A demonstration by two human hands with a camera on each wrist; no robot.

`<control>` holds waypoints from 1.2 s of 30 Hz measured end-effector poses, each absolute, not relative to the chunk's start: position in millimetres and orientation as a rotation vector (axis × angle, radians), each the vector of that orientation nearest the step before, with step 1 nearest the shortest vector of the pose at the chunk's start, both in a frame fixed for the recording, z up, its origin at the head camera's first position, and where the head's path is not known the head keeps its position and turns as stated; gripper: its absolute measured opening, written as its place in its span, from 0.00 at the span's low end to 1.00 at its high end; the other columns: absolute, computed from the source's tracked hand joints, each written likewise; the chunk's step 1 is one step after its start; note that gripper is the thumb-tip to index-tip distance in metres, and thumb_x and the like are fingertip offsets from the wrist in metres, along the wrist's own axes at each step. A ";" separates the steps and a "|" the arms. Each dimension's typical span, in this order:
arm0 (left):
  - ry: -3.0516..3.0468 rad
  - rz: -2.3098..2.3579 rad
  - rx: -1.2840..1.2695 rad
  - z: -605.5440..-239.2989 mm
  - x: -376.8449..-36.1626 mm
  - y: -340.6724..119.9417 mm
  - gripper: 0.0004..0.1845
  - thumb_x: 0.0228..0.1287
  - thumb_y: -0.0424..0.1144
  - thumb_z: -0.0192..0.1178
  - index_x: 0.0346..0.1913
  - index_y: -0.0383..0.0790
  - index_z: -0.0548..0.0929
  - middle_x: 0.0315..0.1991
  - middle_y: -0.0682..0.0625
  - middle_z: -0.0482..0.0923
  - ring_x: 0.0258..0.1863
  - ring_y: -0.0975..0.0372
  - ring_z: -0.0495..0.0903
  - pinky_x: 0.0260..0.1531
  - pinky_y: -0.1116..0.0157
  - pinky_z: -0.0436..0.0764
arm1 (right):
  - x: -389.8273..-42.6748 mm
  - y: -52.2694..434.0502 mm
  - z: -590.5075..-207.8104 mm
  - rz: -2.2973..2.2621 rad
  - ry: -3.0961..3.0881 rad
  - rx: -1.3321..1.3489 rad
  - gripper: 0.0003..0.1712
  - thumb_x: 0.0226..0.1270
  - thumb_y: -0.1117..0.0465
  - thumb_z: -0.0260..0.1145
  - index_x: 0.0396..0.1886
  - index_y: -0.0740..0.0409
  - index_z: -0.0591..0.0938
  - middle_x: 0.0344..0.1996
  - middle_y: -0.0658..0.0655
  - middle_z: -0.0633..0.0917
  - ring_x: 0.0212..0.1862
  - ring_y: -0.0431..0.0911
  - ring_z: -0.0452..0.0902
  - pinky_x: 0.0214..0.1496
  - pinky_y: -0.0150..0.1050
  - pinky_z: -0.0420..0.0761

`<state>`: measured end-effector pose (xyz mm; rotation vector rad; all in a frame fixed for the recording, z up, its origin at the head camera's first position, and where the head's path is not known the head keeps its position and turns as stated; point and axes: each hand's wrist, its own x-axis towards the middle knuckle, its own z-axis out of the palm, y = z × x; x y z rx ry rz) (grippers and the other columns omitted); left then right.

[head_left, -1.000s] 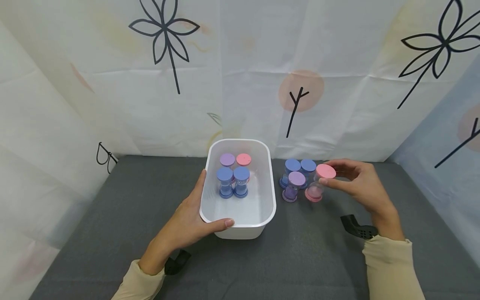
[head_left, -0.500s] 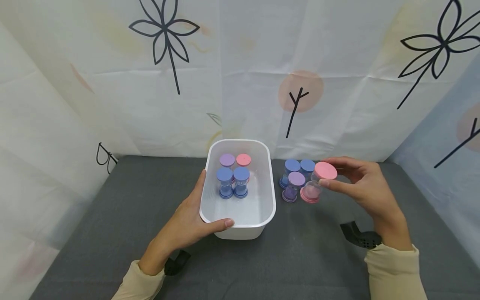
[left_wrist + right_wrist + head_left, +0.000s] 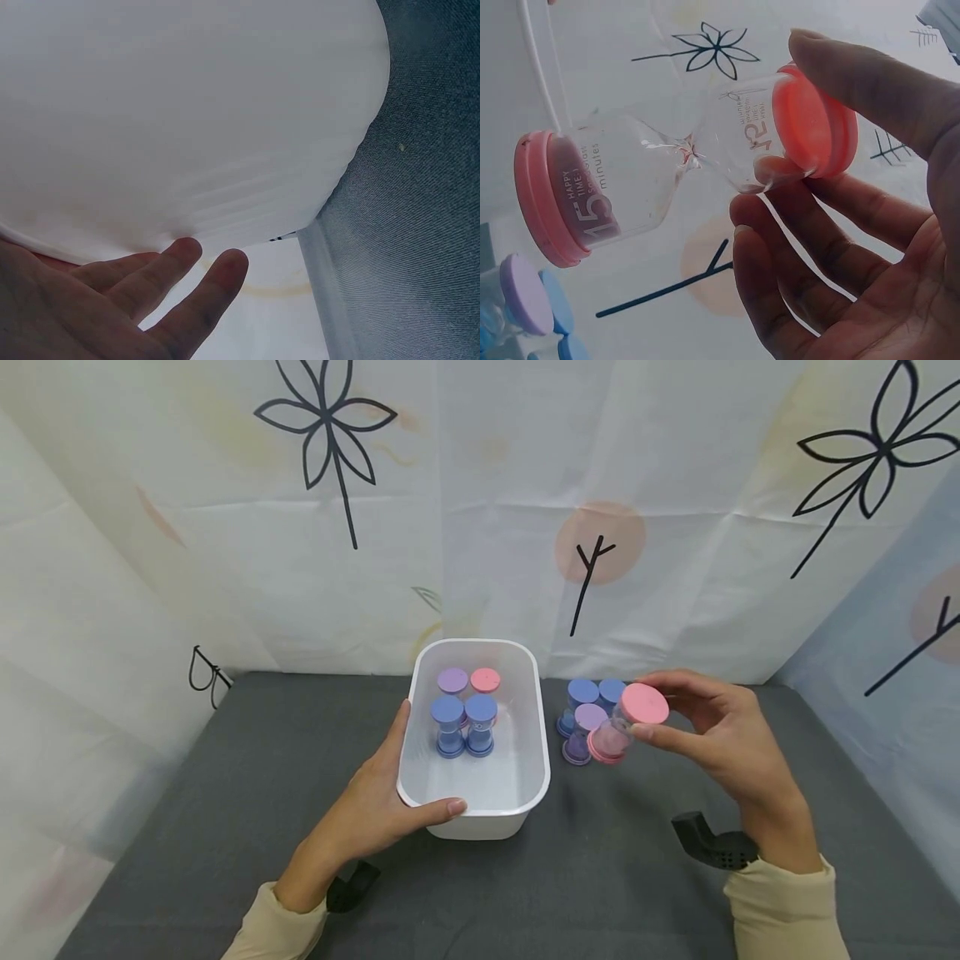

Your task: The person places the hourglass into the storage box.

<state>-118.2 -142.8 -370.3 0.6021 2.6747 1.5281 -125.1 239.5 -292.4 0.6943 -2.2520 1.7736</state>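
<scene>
My right hand pinches a pink-capped hourglass near its upper cap. It tilts, its sand-filled base leaning left toward a purple hourglass. In the right wrist view the thumb lies on the cap, with fingertips along the glass printed "15 minutes". My left hand holds a white plastic bin at its near left corner, thumb over the rim and fingers along the outer wall. Inside the bin stand a purple hourglass, a pink one and two blue hourglasses.
Two blue hourglasses stand behind the purple one, right of the bin. A dark grey cloth covers the table. White printed curtains rise along the back and both sides.
My right hand has drawn the pink hourglass slightly left, and its base has swung left across the purple one in the head view. The left hand and bin stay put.
</scene>
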 end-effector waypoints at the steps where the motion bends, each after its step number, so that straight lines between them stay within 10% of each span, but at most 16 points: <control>1: 2.679 1.525 0.605 -370.5 -118.2 -143.0 0.69 0.47 0.61 0.79 0.83 0.60 0.38 0.75 0.57 0.63 0.57 0.53 0.78 0.51 0.49 0.77 | -124.5 238.1 -292.1 1.776 -2.244 0.705 0.27 0.52 0.83 0.73 0.54 0.72 0.82 0.46 0.61 0.86 0.48 0.50 0.80 0.52 0.33 0.78; 36: 2.671 1.527 0.617 -370.6 -118.1 -144.3 0.69 0.47 0.62 0.78 0.83 0.60 0.38 0.75 0.57 0.61 0.61 0.54 0.76 0.54 0.46 0.76 | -157.0 128.8 -283.4 1.838 -2.338 1.113 0.26 0.55 0.68 0.78 0.56 0.61 0.84 0.47 0.55 0.86 0.48 0.53 0.82 0.54 0.46 0.80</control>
